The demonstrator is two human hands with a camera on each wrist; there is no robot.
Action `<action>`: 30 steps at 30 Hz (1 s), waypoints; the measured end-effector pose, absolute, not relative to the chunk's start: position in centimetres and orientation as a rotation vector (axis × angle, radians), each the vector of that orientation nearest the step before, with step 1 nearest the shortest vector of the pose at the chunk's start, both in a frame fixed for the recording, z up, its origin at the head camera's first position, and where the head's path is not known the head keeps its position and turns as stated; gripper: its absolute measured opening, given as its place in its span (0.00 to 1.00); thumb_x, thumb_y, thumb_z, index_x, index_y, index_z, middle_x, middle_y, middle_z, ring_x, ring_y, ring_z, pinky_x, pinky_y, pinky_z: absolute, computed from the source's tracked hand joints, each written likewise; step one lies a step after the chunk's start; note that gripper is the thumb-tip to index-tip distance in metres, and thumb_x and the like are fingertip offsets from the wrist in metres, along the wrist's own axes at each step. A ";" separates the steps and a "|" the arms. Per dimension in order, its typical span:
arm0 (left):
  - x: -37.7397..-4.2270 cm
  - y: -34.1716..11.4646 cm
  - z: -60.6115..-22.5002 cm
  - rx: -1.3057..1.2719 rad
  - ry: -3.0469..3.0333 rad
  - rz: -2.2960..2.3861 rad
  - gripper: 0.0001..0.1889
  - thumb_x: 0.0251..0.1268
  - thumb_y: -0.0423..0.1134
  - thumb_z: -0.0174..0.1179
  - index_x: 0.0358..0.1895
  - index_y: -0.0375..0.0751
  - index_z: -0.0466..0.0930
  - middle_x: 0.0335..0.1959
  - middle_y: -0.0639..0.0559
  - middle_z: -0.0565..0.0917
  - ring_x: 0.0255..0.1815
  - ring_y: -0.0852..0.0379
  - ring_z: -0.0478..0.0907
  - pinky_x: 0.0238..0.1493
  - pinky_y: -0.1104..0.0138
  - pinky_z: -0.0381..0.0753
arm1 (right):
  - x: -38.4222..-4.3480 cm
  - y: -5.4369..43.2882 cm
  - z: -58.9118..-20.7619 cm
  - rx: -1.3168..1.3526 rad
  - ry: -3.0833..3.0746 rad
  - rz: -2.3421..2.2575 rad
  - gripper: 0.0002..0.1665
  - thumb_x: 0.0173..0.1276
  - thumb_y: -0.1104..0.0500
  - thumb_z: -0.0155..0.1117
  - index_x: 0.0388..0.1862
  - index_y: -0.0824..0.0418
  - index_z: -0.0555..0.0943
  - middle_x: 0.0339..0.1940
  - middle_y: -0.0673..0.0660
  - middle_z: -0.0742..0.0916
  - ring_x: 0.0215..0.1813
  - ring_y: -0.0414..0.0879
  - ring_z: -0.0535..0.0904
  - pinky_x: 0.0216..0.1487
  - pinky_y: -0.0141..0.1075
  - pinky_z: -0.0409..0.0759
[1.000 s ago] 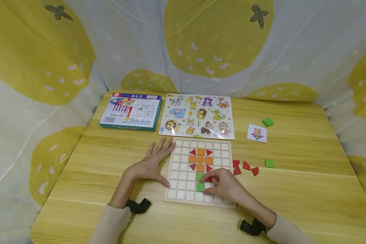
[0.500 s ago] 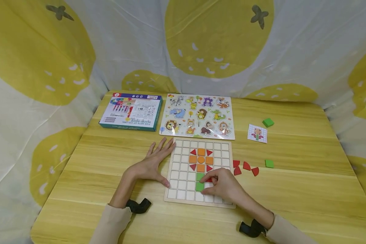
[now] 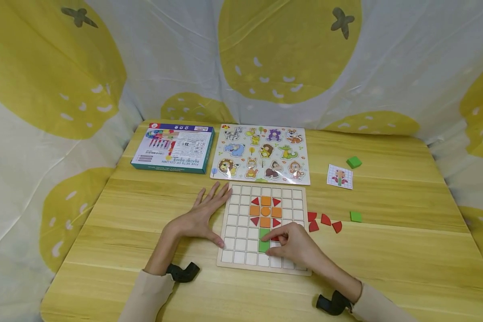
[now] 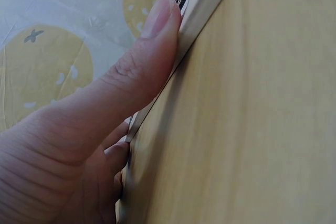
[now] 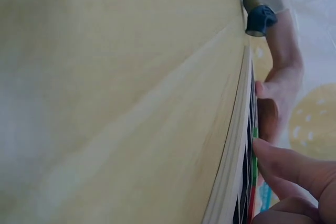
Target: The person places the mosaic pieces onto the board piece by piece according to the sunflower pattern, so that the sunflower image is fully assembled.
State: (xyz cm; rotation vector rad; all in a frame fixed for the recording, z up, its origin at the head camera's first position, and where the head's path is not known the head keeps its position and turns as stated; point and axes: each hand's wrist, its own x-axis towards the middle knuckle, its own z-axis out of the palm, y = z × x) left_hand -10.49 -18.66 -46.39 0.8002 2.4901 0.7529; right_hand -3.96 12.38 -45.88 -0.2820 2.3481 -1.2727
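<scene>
A wooden grid board [image 3: 239, 244] lies on the table, bearing orange squares, an orange disc [image 3: 265, 211] and several red triangles [image 3: 255, 221]. Below these, two green square tiles touch in one column. My right hand [image 3: 298, 241] has thumb and forefinger at the lower green tile [image 3: 263, 247], pinching it within its cell. A red piece [image 3: 275, 238] beside the green tiles is partly hidden under that hand. With fingers spread, my left hand [image 3: 197, 218] rests along the board's left edge; in the left wrist view its thumb [image 4: 136, 66] presses the rim.
Several red quarter-circle pieces [image 3: 325, 218] lie right of the board. Farther right are a green tile [image 3: 356, 216], a pattern card [image 3: 340, 176] and another green piece [image 3: 353, 161]. An animal puzzle [image 3: 261, 152] and a flat box [image 3: 172, 147] stand behind the board.
The lower green tile has shifted slightly upward and now lies flush against the upper one. My right fingers moved a little with it. My left hand has stayed put.
</scene>
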 end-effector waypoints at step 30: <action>-10.5 -18.7 -46.4 0.808 2.482 0.769 0.76 0.36 0.61 0.84 0.86 0.45 0.39 0.88 0.47 0.34 0.87 0.41 0.22 0.83 0.38 0.21 | -5.5 18.1 -44.6 -0.191 2.381 -1.352 0.13 0.64 0.56 0.78 0.46 0.56 0.91 0.16 0.47 0.64 0.21 0.37 0.58 0.24 0.29 0.56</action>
